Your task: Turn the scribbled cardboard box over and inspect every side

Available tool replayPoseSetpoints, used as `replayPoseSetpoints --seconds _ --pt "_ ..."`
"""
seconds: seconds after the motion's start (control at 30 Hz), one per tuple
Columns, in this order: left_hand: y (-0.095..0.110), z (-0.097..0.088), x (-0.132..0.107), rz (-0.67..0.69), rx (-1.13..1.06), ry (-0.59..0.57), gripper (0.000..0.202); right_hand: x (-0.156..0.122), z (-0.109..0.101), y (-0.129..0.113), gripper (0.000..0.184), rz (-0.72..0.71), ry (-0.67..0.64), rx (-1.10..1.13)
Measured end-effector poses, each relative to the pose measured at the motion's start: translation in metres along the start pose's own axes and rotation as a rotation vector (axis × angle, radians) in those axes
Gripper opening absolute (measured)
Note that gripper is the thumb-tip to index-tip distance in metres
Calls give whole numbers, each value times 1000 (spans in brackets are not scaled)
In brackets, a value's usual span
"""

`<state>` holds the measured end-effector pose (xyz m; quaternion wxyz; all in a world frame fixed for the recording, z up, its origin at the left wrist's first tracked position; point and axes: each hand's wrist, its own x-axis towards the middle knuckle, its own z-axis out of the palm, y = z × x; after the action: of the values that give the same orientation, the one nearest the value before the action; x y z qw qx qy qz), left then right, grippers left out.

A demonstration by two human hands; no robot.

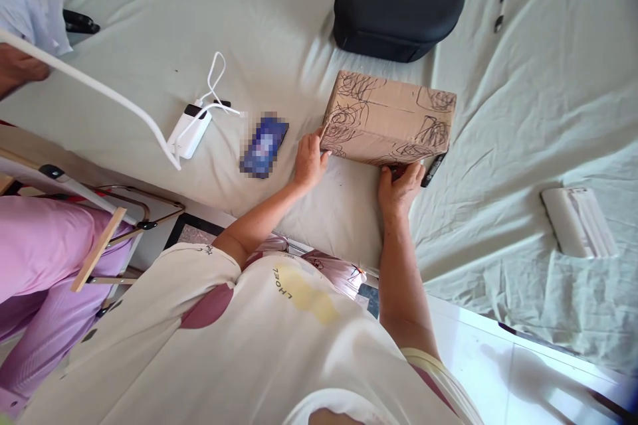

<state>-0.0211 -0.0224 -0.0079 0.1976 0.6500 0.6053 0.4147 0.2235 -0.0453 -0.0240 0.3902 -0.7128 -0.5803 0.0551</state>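
Observation:
A brown cardboard box (389, 118) with black scribbles lies on the pale green sheet (279, 26) of a bed. My left hand (309, 161) rests against the box's near left corner, its fingers together and touching the side. At the near edge of the box my right hand (399, 187) is curled around a small dark object (432, 170) that pokes out to the right. What that object is cannot be made out.
A black padded case (396, 12) sits behind the box. Left of my hands lie a phone (264, 146) and a white power bank (189, 133) with white cables. A white flat item (578, 220) lies at right. A person in pink (34, 259) sits at left beside a folding frame.

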Motion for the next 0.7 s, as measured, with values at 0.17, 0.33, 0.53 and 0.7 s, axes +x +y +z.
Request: replayPoseSetpoints --seconds 0.17,0.33,0.53,0.7 --pt "-3 -3 0 1 15 -33 48 -1 4 3 34 -14 29 0" --pt "-9 -5 -11 7 -13 -69 55 -1 6 7 49 -11 43 80" --pt "-8 -16 -38 34 24 -27 32 -8 -10 -6 54 70 208 255" --pt "12 -36 -61 257 128 -120 11 -31 -25 -30 39 59 336 309"
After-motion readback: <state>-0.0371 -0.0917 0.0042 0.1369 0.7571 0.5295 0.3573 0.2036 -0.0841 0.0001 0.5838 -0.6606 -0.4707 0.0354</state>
